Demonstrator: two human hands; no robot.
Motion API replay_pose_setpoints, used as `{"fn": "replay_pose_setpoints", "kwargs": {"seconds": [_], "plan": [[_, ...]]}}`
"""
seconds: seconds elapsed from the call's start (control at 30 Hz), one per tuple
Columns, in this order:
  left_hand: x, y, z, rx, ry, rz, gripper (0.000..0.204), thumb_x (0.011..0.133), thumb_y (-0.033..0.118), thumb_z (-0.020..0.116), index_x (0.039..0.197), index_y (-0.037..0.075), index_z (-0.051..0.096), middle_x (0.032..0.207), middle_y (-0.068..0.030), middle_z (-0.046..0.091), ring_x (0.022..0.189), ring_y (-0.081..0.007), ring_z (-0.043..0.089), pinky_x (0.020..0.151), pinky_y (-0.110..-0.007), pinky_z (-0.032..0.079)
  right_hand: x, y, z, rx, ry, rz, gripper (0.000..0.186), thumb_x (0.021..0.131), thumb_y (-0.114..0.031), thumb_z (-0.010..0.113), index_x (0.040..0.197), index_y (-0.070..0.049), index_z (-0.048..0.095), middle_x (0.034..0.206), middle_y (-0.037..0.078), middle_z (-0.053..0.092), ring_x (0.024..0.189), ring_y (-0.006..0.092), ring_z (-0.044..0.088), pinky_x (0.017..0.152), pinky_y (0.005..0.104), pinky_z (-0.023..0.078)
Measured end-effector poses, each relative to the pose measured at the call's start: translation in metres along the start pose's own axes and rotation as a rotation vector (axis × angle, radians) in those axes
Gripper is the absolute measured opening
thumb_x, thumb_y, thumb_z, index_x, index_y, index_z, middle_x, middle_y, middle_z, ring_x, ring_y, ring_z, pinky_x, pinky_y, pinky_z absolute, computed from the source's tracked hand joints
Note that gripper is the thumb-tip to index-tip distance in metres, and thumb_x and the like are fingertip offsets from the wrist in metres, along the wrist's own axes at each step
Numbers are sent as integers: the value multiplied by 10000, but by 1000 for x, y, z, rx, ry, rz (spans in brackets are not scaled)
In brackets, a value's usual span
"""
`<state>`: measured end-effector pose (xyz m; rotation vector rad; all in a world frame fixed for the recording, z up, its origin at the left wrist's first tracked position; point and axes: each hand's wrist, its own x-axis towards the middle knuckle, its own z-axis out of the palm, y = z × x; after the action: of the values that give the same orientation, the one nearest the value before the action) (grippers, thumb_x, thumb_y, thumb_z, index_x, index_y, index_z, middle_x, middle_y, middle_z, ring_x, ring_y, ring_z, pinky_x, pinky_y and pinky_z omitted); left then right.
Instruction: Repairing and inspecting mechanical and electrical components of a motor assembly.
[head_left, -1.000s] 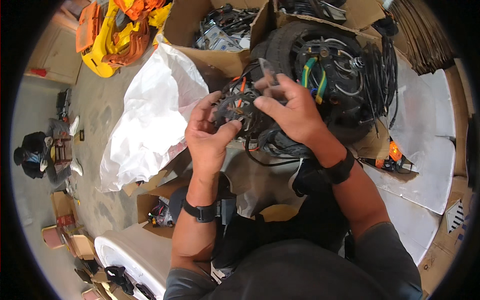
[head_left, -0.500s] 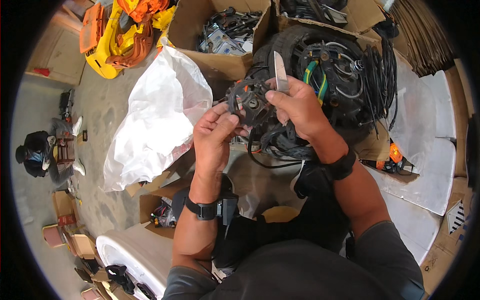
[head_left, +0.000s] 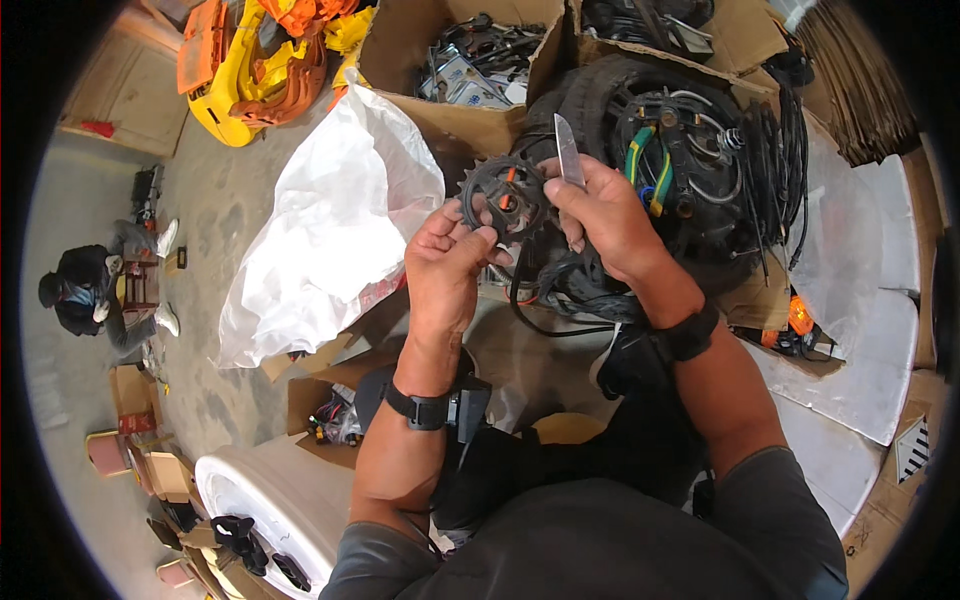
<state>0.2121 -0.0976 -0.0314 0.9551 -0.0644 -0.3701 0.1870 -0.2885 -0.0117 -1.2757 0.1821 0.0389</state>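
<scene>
My left hand (head_left: 447, 255) is closed on the lower left edge of a dark, greasy toothed sprocket (head_left: 522, 212), thumb on the near side. A bit of orange (head_left: 509, 184) shows at its middle. In my closed right hand (head_left: 608, 215) a knife (head_left: 568, 150) points its bare blade upward; the fingers hide its handle. My right fingertips are close beside the sprocket's right rim; whether they touch it I cannot tell. Just beyond them, green-and-yellow handled pliers (head_left: 636, 157) lie on a black wheel (head_left: 690, 215).
A white plastic sack (head_left: 330, 220) lies to the left. Open cardboard boxes of parts (head_left: 440, 122) stand beyond. Black cables (head_left: 785, 190) hang at the right, near white foam sheets (head_left: 850, 395). Far left, another person (head_left: 85, 290) sits low. A white tub (head_left: 265, 490) stands lower left.
The sprocket has turned in my left hand, so more orange shows at its middle. The knife blade stays upright in my right hand. The whole view has shifted slightly.
</scene>
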Motion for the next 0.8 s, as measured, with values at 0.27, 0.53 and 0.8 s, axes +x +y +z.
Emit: {"fn": "replay_pose_setpoints", "kwargs": {"seconds": [0.27,0.53,0.8], "plan": [[-1,4,0,-42,99,29,287,853,-61,576,1139,-34,589,992,-90,662,745,-158,655,600,-272,558,-1,-8,-3,21,-16,72,327,959,-184,495,1160,52,601,870,65,612,630,97,536,478,244,419],[3,7,-1,101,148,-15,304,833,-48,551,1132,-11,596,922,-69,659,723,-168,630,539,-259,489,-1,-9,-7,-73,-42,-215,257,939,-142,589,1126,25,649,968,53,669,865,95,593,732,264,474],[1,2,-5,215,144,-63,278,813,-37,595,1088,-20,632,922,-63,666,706,-133,634,501,-243,499,-4,-16,-13,79,15,-263,236,943,-150,587,1113,8,627,945,94,660,832,158,615,697,265,465]]}}
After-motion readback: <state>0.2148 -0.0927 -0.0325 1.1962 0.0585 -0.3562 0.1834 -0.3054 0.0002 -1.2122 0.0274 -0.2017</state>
